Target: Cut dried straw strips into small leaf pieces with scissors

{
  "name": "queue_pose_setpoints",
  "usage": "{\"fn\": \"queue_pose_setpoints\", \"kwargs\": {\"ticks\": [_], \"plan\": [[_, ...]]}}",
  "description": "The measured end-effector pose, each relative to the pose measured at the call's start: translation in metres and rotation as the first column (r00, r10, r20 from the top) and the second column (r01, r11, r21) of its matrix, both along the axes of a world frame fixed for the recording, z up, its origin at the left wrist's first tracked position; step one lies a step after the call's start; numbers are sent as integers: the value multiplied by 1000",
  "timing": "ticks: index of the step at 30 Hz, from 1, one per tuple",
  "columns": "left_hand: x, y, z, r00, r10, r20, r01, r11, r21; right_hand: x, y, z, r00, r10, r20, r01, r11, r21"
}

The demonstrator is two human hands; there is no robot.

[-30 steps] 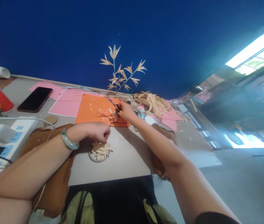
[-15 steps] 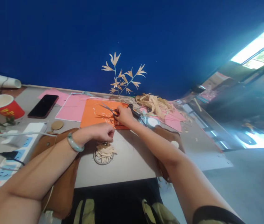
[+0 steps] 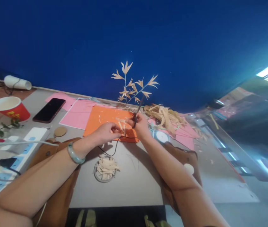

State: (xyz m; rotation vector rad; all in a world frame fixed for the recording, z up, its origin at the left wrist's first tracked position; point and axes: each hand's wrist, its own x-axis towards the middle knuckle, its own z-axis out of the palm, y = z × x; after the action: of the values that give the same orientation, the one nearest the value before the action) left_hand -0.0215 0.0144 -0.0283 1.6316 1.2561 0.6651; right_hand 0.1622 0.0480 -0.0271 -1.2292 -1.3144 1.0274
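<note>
My right hand is closed round small black scissors, whose blades point up and away. My left hand pinches pale straw slivers just left of the scissors, above the orange sheet. A green bangle sits on my left wrist. Below the hands a round dish holds several cut straw pieces. A thin dark cord runs under the hands.
A straw bamboo sprig is stuck on the blue wall. A heap of straw lies to the right on pink paper. To the left are a phone, a red cup and a power strip.
My right hand lifted the scissors off the orange sheet and turned the blades upward. My left hand rose from above the dish to meet it, holding straw slivers.
</note>
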Motion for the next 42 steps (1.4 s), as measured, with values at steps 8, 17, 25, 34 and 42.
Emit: {"fn": "queue_pose_setpoints", "kwargs": {"ticks": [8,17,25,34,42], "plan": [[1,-3,18,890,234,392,-159,963,-216,-15,-16,0,970,86,-225,-107,991,-82],[1,-5,23,725,371,581,-280,929,-243,-18,-28,5,970,160,-181,-189,969,-159],[0,-6,29,744,329,582,-258,944,-204,-10,-30,14,922,387,11,-377,904,-203],[-3,-3,28,769,292,569,-286,953,-103,-7,-30,17,787,612,69,-553,752,-358],[-4,-4,28,787,298,540,-290,952,-103,-9,-32,21,806,585,92,-518,772,-368]]}}
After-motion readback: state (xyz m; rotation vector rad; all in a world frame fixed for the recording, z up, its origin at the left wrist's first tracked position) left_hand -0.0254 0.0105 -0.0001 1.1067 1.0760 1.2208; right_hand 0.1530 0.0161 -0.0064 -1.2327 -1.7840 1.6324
